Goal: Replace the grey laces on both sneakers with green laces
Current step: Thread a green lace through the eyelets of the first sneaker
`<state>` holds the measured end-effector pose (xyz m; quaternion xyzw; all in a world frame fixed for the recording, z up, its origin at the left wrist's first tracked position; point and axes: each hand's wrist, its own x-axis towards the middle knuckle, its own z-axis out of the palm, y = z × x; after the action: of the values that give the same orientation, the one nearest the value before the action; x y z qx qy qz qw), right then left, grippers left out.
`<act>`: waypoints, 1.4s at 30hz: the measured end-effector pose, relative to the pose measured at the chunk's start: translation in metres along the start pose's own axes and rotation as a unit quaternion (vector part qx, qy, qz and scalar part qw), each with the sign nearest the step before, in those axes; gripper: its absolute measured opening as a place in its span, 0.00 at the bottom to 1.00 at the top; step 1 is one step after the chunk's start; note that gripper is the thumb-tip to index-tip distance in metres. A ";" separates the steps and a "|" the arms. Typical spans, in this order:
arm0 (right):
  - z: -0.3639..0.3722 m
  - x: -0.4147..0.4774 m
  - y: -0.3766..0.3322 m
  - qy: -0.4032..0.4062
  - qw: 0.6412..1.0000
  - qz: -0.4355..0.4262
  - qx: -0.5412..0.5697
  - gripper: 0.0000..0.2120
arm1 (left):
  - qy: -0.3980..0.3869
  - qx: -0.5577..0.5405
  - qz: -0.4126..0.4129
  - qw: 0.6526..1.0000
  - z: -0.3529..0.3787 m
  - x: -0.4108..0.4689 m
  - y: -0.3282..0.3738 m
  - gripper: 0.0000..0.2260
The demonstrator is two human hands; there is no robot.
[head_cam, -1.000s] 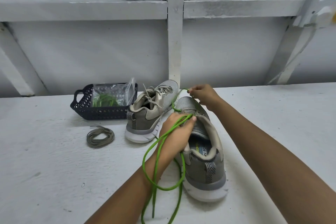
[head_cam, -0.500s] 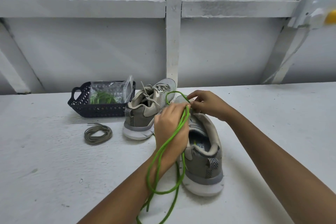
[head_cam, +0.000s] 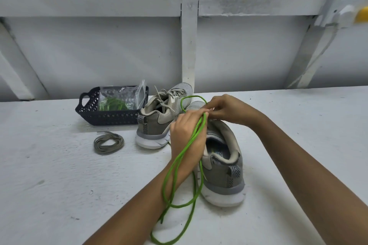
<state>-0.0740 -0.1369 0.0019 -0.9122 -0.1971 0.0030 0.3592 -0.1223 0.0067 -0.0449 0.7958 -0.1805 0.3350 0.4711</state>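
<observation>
Black basket (head_cam: 87,114) at far left holds a bag (head_cam: 119,99) of green laces; a grey lace (head_cam: 109,143) lies coiled in front of it (pulled from one shoe, I judge). Next, the far sneaker (head_cam: 159,123) wears grey laces. The left hand (head_cam: 187,131) curls round the green lace (head_cam: 191,139), which trails onto the table (head_cam: 49,185). The right hand (head_cam: 229,109) pinches its end over the near sneaker (head_cam: 223,167). Threading looks barely begun. Next, the tip must find an eyelet, hidden here.

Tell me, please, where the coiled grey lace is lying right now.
In the head view, the coiled grey lace lies on the white table left of centre, just in front of the dark basket and left of the far sneaker.
</observation>
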 end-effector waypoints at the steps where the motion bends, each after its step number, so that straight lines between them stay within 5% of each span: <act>1: 0.003 0.001 0.001 0.019 1.000 0.002 -0.011 0.08 | -0.018 -0.019 -0.012 1.000 0.000 0.000 -0.002 0.09; 5: 0.009 -0.002 0.007 0.102 0.994 0.036 0.009 0.09 | -0.120 -0.104 -0.224 0.962 0.002 0.003 -0.010 0.26; 8: 0.015 -0.009 0.008 0.133 0.990 0.033 0.020 0.08 | -0.163 -0.084 -0.308 0.934 0.007 0.002 -0.019 0.23; 14: 0.011 -0.029 -0.009 0.185 0.978 -0.016 0.095 0.06 | -0.194 -0.039 -0.310 0.930 0.012 0.004 -0.020 0.28; 29: 0.010 -0.057 -0.036 0.103 0.979 -0.068 0.161 0.06 | -0.197 -0.036 -0.324 0.925 0.010 0.007 -0.016 0.33; 34: 0.011 -0.053 -0.035 0.114 0.980 -0.044 0.156 0.05 | -0.209 -0.057 -0.308 0.926 0.010 0.008 -0.016 0.21; 40: 0.010 -0.045 -0.040 0.156 0.977 -0.034 0.138 0.08 | -0.226 -0.207 -0.337 0.890 -0.009 0.017 -0.009 0.08; 42: 0.011 -0.042 -0.042 0.168 0.979 -0.041 0.106 0.09 | -0.221 -0.259 -0.369 0.865 -0.024 0.025 -0.010 0.12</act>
<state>-0.1290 -0.1168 0.0153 -0.8476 -0.1692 -0.1442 0.4819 -0.1078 0.0332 -0.0257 0.7067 -0.0533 -0.1072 0.6973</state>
